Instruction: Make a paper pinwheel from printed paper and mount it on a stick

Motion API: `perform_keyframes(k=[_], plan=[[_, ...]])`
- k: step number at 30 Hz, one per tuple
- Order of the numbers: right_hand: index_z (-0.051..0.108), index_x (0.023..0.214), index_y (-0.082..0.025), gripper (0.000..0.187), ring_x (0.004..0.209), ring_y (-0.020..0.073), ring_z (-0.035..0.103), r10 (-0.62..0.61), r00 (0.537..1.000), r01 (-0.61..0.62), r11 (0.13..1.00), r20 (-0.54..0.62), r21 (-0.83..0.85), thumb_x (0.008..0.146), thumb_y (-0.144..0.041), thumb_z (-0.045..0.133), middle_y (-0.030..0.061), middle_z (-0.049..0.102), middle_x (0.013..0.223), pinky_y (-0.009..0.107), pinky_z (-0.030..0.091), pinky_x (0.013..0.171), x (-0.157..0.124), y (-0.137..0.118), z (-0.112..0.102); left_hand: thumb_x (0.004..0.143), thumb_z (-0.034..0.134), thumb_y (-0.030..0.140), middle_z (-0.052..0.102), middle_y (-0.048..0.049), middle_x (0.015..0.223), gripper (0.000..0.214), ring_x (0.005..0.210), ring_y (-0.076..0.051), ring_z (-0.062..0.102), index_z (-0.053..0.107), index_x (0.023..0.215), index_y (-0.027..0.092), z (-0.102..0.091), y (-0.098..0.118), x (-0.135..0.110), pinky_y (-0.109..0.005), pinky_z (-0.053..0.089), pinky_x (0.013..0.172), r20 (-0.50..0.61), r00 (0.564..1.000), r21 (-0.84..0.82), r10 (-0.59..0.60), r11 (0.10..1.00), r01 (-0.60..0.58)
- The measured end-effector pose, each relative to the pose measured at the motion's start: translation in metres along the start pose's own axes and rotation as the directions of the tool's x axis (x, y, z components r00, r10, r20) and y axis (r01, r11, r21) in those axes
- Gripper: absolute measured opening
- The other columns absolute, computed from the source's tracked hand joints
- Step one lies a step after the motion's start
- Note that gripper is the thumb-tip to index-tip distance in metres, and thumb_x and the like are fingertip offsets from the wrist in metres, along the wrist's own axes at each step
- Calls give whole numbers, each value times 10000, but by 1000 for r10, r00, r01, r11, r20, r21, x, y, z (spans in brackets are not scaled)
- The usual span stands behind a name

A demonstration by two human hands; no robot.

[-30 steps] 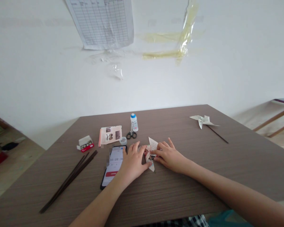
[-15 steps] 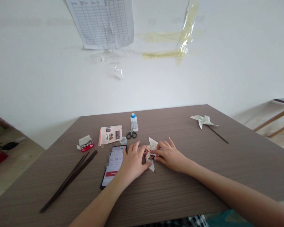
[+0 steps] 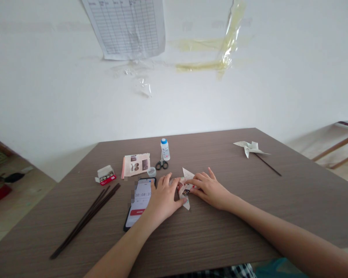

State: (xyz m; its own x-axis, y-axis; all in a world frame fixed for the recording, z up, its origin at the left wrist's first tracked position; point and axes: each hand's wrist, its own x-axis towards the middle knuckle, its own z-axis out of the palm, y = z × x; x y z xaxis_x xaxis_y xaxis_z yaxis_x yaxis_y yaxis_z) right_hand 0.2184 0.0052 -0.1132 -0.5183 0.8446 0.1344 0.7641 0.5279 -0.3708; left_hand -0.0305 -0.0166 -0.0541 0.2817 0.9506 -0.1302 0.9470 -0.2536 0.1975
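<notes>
1. Pressing on a folded paper piece (image 3: 186, 188) near the middle of the counter (image 3: 249, 216), both of the person's hands lay low and flat against it.
2. The left hand (image 3: 162, 197) was spread open, palm down, its fingertips resting on the left part of the paper. It gripped nothing.
3. The right hand (image 3: 210, 189) came in from the other side with its fingers stretched out and loosely fanned. The tips lay on the right part of the paper, and the hand was not curled around it.
4. The paper sat on the counter between the two hands, one white point sticking up behind the fingers and another poking out toward the person.
5. Just left of the left hand lay a phone (image 3: 139, 202) with its screen lit, the wrist partly over its edge.
6. Behind the hands were black-handled scissors (image 3: 161, 165), a small white glue bottle (image 3: 165, 149) with a blue cap standing upright, and a printed booklet (image 3: 135, 165).
7. Farther left sat a small red and white box (image 3: 105, 175), and a bundle of dark sticks (image 3: 85, 220) lay slanting toward the near edge.
8. Well apart, at the far right of the counter, lay a white paper pinwheel (image 3: 249, 148) on its thin stick.
9. On the wall above hung a gridded sheet (image 3: 127, 27) and strips of yellowed tape (image 3: 217, 54).
</notes>
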Motion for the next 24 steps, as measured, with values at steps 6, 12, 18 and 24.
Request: perform_keyframes(k=[6,12,18,24], plan=[[941,1574,-391,406,1427,402,810,-32,999,31,999,-26,-44,1351,-479,614,138,888,1430,961,316,1511,0,3,4,1105,940,434,552,-238,2040,753,1888,-549,522,744,1822,317,2,-2,0,-883,363,1548,-9,1000,-13,10,1000,-10],[953,1547,-385,360,1395,418,805,-44,998,40,995,-43,-93,1328,-481,684,142,883,1409,918,366,1507,0,1,8,1115,935,430,557,-232,2039,744,1887,-553,526,745,1825,316,3,-2,0,-874,344,1560,-11,1000,-2,12,1000,-12],[940,1565,-380,369,1433,414,800,-27,1000,25,995,-14,-93,1333,-461,665,145,880,1448,945,353,1505,0,-2,3,1118,951,467,559,-203,2042,747,1894,-525,523,744,1827,349,0,0,-1,-855,342,1570,-1,1000,-3,-4,1000,4],[891,1626,-375,393,1502,404,780,-1,1000,0,999,-3,-46,1337,-434,630,132,869,1492,939,346,1509,2,-3,0,1137,933,447,533,-238,2057,784,1912,-525,506,709,1874,300,-4,3,-2,-854,320,1583,34,999,12,-21,1000,20]])
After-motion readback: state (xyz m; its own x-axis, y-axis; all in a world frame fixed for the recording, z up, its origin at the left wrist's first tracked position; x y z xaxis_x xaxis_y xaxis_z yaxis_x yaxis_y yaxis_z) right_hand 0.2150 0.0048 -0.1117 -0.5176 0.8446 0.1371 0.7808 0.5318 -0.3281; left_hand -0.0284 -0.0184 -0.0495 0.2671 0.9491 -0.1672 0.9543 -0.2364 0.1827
